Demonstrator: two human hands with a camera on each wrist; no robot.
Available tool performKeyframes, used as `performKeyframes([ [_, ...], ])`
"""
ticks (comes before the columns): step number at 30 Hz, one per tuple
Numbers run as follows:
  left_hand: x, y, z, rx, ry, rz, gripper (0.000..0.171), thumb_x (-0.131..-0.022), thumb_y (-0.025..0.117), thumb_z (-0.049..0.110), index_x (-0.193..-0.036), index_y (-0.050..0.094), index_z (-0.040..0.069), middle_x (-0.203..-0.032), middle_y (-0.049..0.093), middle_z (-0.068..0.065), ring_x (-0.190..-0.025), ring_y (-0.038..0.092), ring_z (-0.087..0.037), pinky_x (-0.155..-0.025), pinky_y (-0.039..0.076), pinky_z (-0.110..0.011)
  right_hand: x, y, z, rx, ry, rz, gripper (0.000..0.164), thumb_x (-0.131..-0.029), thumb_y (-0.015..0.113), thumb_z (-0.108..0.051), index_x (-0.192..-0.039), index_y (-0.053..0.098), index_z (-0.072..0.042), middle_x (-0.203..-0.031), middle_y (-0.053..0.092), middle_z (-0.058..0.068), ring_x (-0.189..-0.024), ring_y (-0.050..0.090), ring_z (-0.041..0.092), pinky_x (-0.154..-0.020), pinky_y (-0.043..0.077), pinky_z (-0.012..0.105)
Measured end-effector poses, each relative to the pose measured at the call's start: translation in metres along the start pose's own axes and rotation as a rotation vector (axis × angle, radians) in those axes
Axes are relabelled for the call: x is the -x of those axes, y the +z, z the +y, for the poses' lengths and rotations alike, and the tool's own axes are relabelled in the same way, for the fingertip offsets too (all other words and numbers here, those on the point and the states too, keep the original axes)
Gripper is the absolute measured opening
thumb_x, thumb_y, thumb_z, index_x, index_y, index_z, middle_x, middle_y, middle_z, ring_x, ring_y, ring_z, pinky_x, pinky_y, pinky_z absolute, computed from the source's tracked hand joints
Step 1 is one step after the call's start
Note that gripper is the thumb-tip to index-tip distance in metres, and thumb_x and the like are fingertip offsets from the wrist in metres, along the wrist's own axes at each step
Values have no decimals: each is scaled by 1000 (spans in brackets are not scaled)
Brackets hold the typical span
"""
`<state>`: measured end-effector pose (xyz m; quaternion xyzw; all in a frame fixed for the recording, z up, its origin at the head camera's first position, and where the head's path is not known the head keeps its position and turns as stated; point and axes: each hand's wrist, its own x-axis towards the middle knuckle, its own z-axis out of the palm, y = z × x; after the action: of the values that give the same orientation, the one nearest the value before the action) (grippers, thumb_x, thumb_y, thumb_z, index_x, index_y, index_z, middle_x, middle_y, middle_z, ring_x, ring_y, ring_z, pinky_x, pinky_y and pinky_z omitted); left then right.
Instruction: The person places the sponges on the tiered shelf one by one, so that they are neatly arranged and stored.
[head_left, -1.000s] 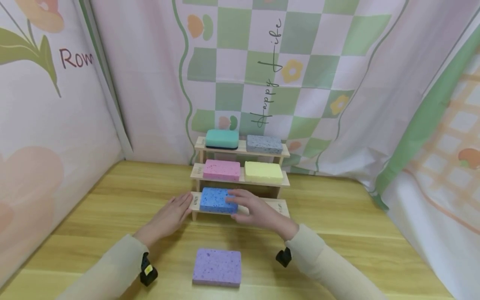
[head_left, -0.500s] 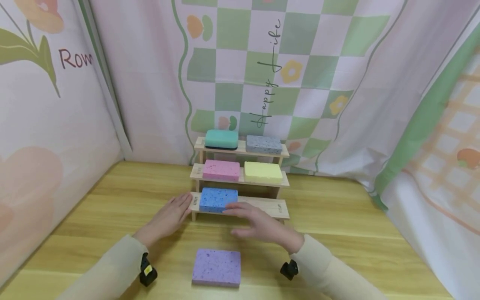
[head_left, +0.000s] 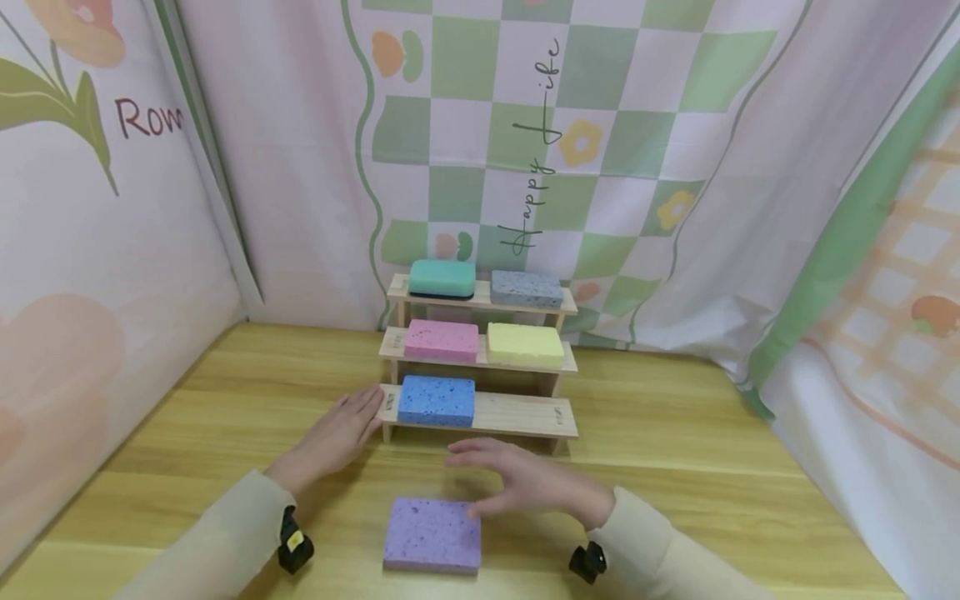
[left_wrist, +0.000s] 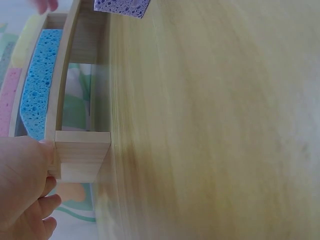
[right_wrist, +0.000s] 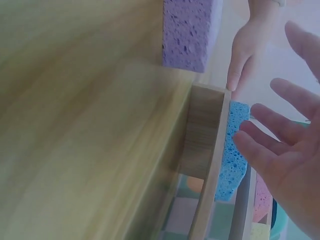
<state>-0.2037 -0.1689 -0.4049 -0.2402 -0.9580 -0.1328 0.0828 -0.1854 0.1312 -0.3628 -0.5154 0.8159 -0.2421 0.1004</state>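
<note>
My left hand (head_left: 337,437) rests against the left end of a small three-step wooden stand (head_left: 521,414), its fingers fairly straight in the head view. In the left wrist view its fingertips touch the stand's corner beside the blue sponge (left_wrist: 41,82). That blue sponge lies flat on the left part of the lowest step. My right hand (head_left: 525,483) is in the air in front of the stand, fingers spread and holding nothing. A purple sponge (head_left: 432,537) lies on the table below it; the right thumb overlaps its far right corner in the head view.
On the middle step sit a pink sponge (head_left: 441,340) and a yellow sponge (head_left: 524,344). The top step carries a teal sponge (head_left: 442,277) with a dark base and a grey-blue sponge (head_left: 527,288). A patterned curtain (head_left: 465,133) hangs behind the wooden table (head_left: 675,450).
My right hand has let go of the blue sponge and drawn back from the lowest step, towards the purple sponge. The left hand stays at the stand's end.
</note>
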Motion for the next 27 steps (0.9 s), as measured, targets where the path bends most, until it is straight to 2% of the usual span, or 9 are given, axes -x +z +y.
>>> performKeyframes([
  [8,1,-1,2,1,5,-3,47,-100,39,17,-137,31,-12,-142,30,-26,-130,29,-38,-106,20,-51,5,8,-2,66,-56,-72,66,-80,67,-38,-134,47,-5,-138,41,14,-126,39,25,-103,32,40],
  [13,3,-2,1,5,-2,4,47,-100,40,16,-137,31,-12,-141,31,-26,-129,29,-39,-106,20,-51,5,12,-4,62,-63,-114,70,-78,70,-39,-135,45,-7,-139,39,16,-128,35,26,-104,30,39],
  [20,3,-2,0,-1,6,2,47,-100,40,17,-137,31,-11,-141,30,-26,-129,29,-39,-106,21,-51,8,16,-5,104,-118,-118,71,-77,72,-37,-134,46,-4,-137,40,19,-125,38,28,-102,33,38],
  [27,-1,1,-1,-3,-5,-16,48,-100,38,19,-138,29,-10,-143,29,-25,-130,28,-38,-106,20,-51,14,16,-4,131,-86,-136,72,-77,72,-39,-136,45,-8,-138,39,18,-125,39,29,-101,35,39],
])
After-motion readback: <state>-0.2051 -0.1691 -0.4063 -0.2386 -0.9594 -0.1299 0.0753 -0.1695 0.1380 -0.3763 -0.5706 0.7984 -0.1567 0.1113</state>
